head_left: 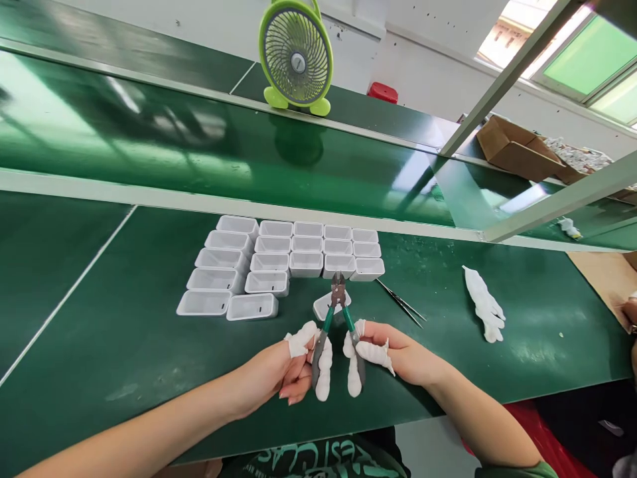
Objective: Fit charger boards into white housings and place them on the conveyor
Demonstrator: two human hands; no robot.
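Observation:
A pair of diagonal cutting pliers [338,299] with green and grey handles is held up over the table, jaws pointing away from me. My left hand [293,365] grips the left handle, and my right hand [388,352] grips the right one. The handles are spread apart. White finger covers sit on several fingers of both hands. Behind the pliers, partly hidden by them, a small white plastic box [322,307] lies on the green table [124,358]. Tweezers [402,301] rest to the right of it.
Open white plastic boxes [204,303] stand in rows beyond my hands, some with a small dark mark. A white glove [482,302] lies at the right. Farther back are a shelf rail [174,201], a green fan [297,60] and a cardboard box [517,147]. Another person's hand [631,311] shows at the right edge.

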